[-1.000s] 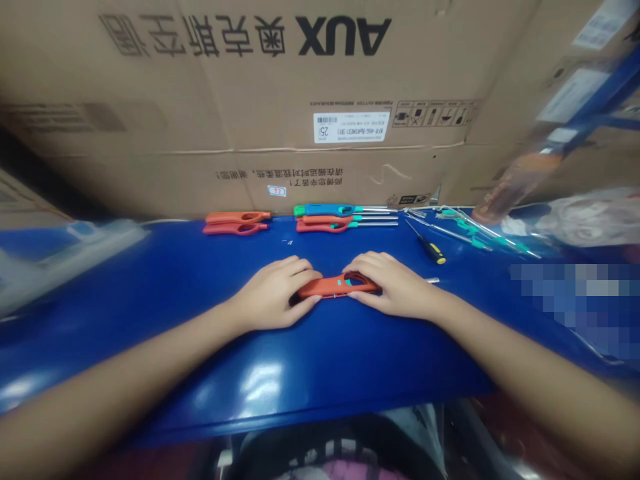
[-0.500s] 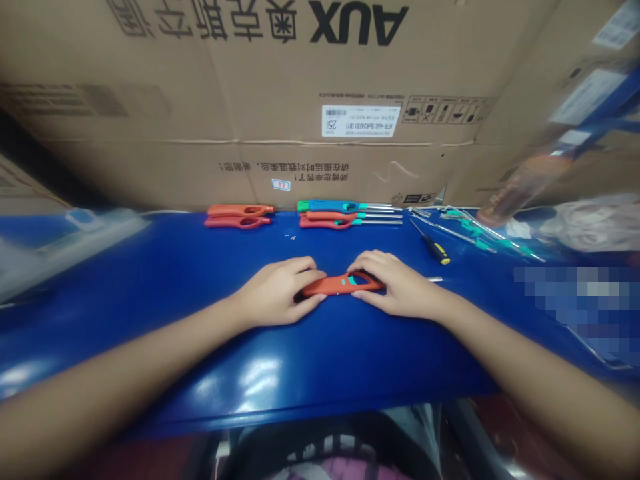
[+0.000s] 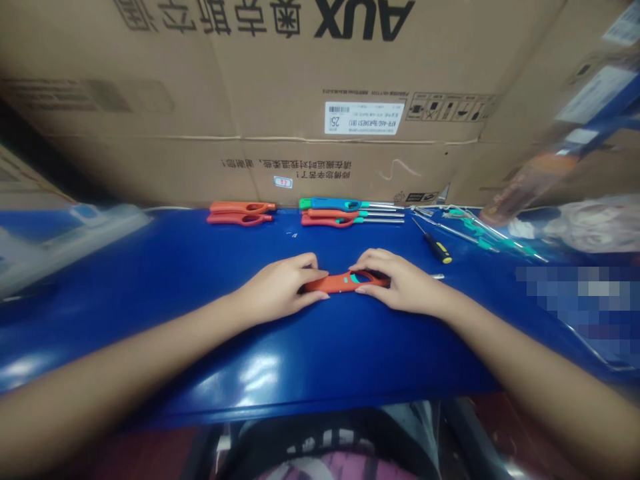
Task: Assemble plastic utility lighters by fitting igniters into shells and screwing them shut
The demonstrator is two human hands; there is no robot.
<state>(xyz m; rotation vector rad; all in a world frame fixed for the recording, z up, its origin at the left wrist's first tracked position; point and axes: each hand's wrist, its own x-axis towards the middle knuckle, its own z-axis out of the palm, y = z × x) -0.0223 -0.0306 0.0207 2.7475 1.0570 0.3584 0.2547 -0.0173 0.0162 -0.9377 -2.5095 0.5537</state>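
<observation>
An orange long-nosed lighter (image 3: 330,284) with a teal trigger lies across the middle of the blue table, gripped at both ends. My left hand (image 3: 283,287) pinches its handle end between thumb and fingers. My right hand (image 3: 400,280) closes round the other end, beside the trigger opening. A metal tip shows to the right, past my right hand; most of the nozzle is hidden behind that hand.
Behind are several assembled lighters (image 3: 333,212), orange lighter bodies (image 3: 240,213), a yellow-and-black screwdriver (image 3: 438,248) and metal tubes with teal parts (image 3: 480,233). A large cardboard box (image 3: 200,87) walls off the back. An orange-capped clear bottle (image 3: 520,190) and plastic bag (image 3: 595,223) are at right.
Both hands keep their hold on the lighter. The view has shifted very slightly; nothing else visibly differs.
</observation>
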